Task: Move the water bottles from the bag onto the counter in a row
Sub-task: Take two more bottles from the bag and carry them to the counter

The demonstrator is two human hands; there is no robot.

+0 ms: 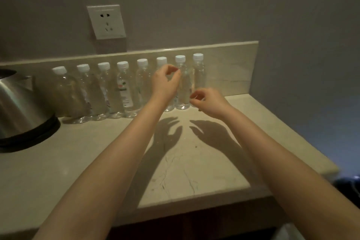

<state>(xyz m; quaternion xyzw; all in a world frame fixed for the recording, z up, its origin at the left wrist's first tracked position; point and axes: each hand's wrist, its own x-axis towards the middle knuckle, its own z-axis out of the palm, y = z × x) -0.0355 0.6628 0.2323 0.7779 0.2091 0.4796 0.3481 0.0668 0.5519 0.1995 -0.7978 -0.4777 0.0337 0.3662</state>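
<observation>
counter | eight bottles upright, caps up | row along backsplash

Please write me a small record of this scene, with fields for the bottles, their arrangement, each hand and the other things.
bottles: eight water bottles, white caps, upright
arrangement: one row on the counter, along the backsplash
left hand: fingers loosely curled, in front of the sixth bottle from the left, holding nothing
right hand: fingers loosely curled, low before the last two bottles, holding nothing
other: metal kettle at the left end; wall socket above
bag: not in view
</observation>
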